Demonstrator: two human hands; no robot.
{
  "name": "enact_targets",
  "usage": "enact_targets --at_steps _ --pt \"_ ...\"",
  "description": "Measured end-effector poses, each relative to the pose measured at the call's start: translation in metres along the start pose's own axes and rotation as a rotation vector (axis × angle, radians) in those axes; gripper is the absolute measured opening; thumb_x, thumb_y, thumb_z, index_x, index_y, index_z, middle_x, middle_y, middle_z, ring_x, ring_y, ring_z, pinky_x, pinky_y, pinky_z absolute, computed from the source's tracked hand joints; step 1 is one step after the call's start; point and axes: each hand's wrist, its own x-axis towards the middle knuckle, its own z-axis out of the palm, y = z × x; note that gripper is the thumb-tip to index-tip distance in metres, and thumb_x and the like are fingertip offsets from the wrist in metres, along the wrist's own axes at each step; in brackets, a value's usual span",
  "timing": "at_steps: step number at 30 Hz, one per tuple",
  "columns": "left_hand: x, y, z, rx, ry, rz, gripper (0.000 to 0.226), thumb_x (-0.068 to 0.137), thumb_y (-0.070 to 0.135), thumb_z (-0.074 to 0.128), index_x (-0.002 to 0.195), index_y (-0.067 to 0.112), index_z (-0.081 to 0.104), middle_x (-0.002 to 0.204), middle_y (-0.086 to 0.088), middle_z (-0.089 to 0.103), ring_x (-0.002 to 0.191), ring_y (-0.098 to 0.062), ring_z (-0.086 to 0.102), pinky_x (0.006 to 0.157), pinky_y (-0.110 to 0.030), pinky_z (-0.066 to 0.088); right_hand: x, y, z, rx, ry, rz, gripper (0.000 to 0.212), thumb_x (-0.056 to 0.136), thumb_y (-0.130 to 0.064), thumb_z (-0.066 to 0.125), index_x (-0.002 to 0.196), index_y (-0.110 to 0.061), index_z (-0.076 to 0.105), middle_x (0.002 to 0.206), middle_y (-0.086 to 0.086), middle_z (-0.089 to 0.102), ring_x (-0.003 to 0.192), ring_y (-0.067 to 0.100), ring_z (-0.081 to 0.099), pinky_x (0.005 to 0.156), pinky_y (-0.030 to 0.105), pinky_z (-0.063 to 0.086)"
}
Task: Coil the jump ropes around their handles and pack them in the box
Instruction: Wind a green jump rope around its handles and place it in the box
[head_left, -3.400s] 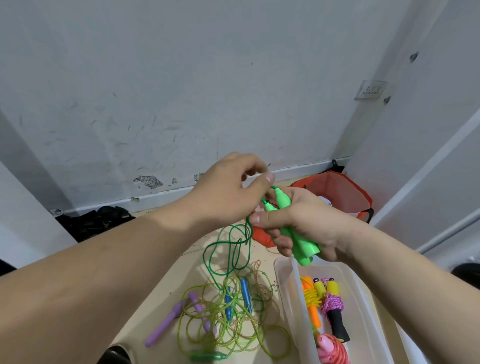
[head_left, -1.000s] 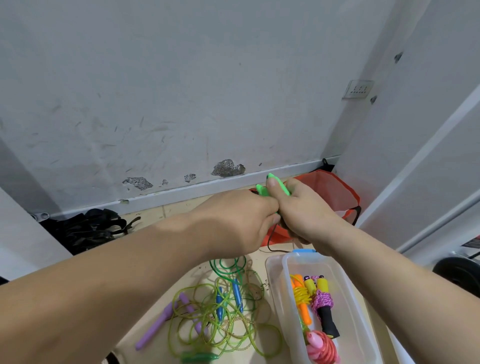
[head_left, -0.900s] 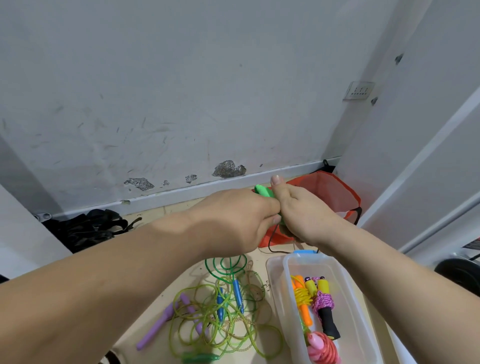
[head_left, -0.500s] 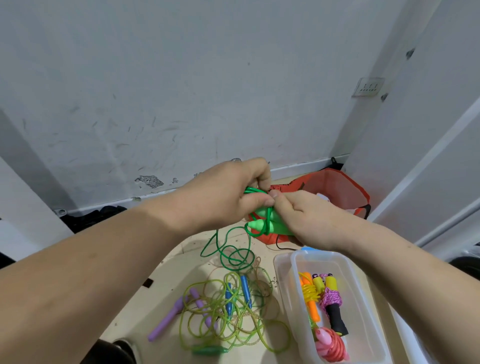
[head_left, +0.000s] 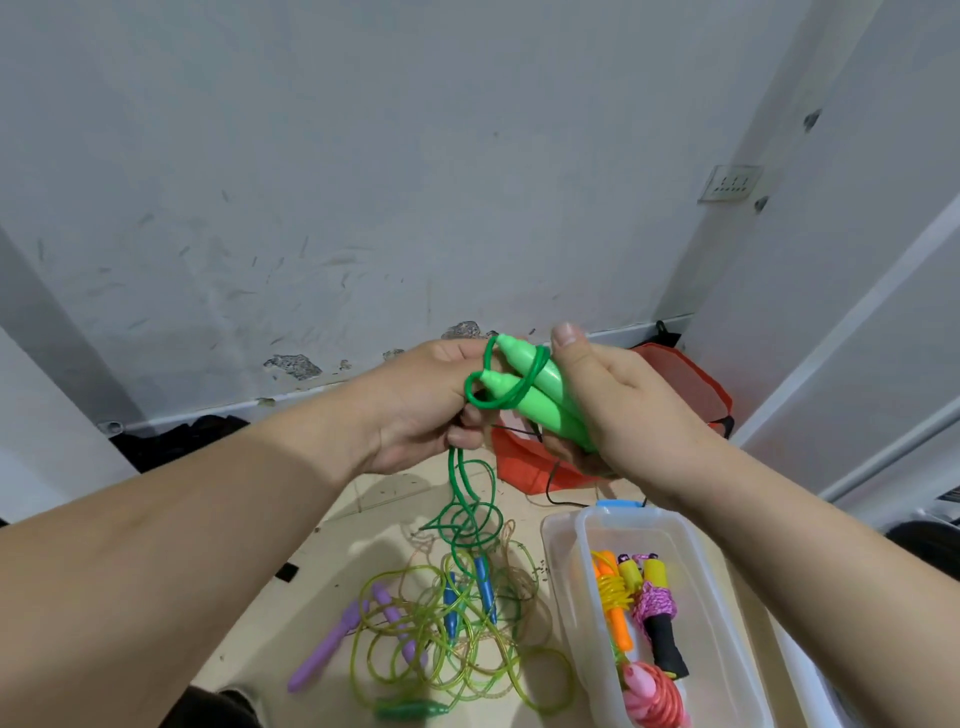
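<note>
My right hand (head_left: 618, 410) grips the two bright green handles (head_left: 530, 395) of a jump rope, held side by side and pointing up-left. My left hand (head_left: 421, 405) pinches the dark green rope (head_left: 467, 499), which loops once round the handle tips and hangs down to the floor. A clear plastic box (head_left: 571, 587) stands on the floor at lower right and holds coiled ropes: orange-and-yellow (head_left: 613, 597), pink with a black handle (head_left: 660, 618), and a pink-red one (head_left: 654, 696).
On the floor lies a tangle of loose ropes (head_left: 447, 634) with purple handles (head_left: 332, 644), blue handles (head_left: 485, 592) and a dark green handle (head_left: 415, 709). A red bag (head_left: 691, 374) sits behind my hands by the wall. Black items (head_left: 176, 436) lie at the left wall base.
The handles have turned to point up-left and rose slightly. My left hand has drawn a loop of green rope round their tips; less rope lies on the floor.
</note>
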Motion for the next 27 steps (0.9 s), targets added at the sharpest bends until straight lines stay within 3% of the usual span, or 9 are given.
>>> enact_targets --at_steps 3,5,9,11,13,17,21,24,27 --pt "0.003 -0.011 0.013 0.091 0.013 -0.013 0.021 0.105 0.025 0.051 0.096 0.012 0.065 0.062 0.002 0.045 0.049 -0.01 0.022 0.043 -0.021 0.018 0.016 0.012 -0.01 0.153 0.198 0.153 0.05 0.109 -0.046 0.029 0.077 -0.015 0.054 0.061 0.019 0.054 0.05 0.022 0.044 0.049 0.021 0.029" --pt "0.003 -0.019 0.019 0.273 0.039 -0.031 0.035 0.106 0.035 0.049 0.102 0.007 0.069 0.06 0.001 0.047 0.044 -0.011 0.027 0.043 -0.021 0.025 0.023 0.022 -0.017 0.109 0.299 0.24 0.048 0.107 -0.043 0.027 0.078 -0.014 0.053 0.06 0.016 0.055 0.045 0.02 0.043 0.046 0.019 0.03" --pt "-0.004 -0.016 0.027 0.719 0.035 -0.003 0.032 0.102 0.034 0.055 0.08 0.014 0.067 0.056 -0.001 0.055 0.042 -0.016 0.039 0.042 -0.022 0.033 0.025 0.046 -0.029 -0.217 0.362 0.278 0.034 0.106 -0.023 0.03 0.078 -0.014 0.046 0.069 0.014 0.057 0.046 0.019 0.051 0.046 0.022 0.037" --pt "-0.008 -0.006 0.023 0.905 0.048 0.086 0.034 0.097 0.033 0.064 0.068 0.016 0.059 0.05 0.007 0.05 0.041 -0.011 0.038 0.042 -0.02 0.031 0.028 0.056 -0.03 -0.327 0.341 0.252 0.03 0.102 -0.015 0.033 0.075 -0.011 0.046 0.079 0.017 0.056 0.071 0.034 0.063 0.064 0.036 0.053" --pt "-0.012 0.005 0.018 1.038 0.082 0.222 0.031 0.095 0.031 0.066 0.069 0.017 0.059 0.047 0.011 0.045 0.042 -0.005 0.036 0.044 -0.023 0.03 0.026 0.054 -0.028 -0.431 0.282 0.24 0.033 0.099 -0.025 0.035 0.073 -0.014 0.051 0.079 0.013 0.062 0.085 0.04 0.064 0.077 0.044 0.054" --pt "-0.019 0.019 0.018 0.923 0.126 0.411 0.018 0.1 0.018 0.06 0.087 0.007 0.067 0.043 0.019 0.048 0.041 0.001 0.044 0.044 -0.01 0.031 0.021 0.045 -0.019 -0.652 0.144 0.136 0.041 0.101 -0.039 0.035 0.074 -0.014 0.052 0.071 0.002 0.06 0.076 0.028 0.059 0.065 0.033 0.042" --pt "-0.014 0.022 0.011 0.752 0.174 0.432 0.009 0.1 0.008 0.061 0.095 0.005 0.067 0.053 0.021 0.058 0.048 0.007 0.053 0.051 -0.004 0.036 0.016 0.025 -0.006 -0.589 -0.017 -0.074 0.055 0.099 -0.057 0.023 0.075 -0.013 0.046 0.064 -0.002 0.051 0.068 0.025 0.052 0.068 0.042 0.045" --pt "-0.011 0.02 0.0 0.527 0.148 0.294 0.006 0.096 0.013 0.068 0.097 0.009 0.065 0.059 0.011 0.064 0.047 0.001 0.05 0.047 -0.015 0.035 0.007 0.011 -0.004 -0.484 -0.041 -0.178 0.052 0.101 -0.054 0.026 0.074 -0.014 0.045 0.062 -0.006 0.043 0.059 0.013 0.042 0.061 0.038 0.039" --pt "-0.007 0.012 -0.008 0.443 0.102 0.103 0.009 0.094 0.027 0.07 0.091 0.019 0.069 0.071 -0.004 0.064 0.059 -0.015 0.047 0.053 -0.027 0.026 0.0 0.0 -0.004 -0.322 -0.011 -0.204 0.05 0.111 -0.037 0.035 0.069 -0.014 0.049 0.054 -0.013 0.041 0.051 0.004 0.038 0.053 0.024 0.032"
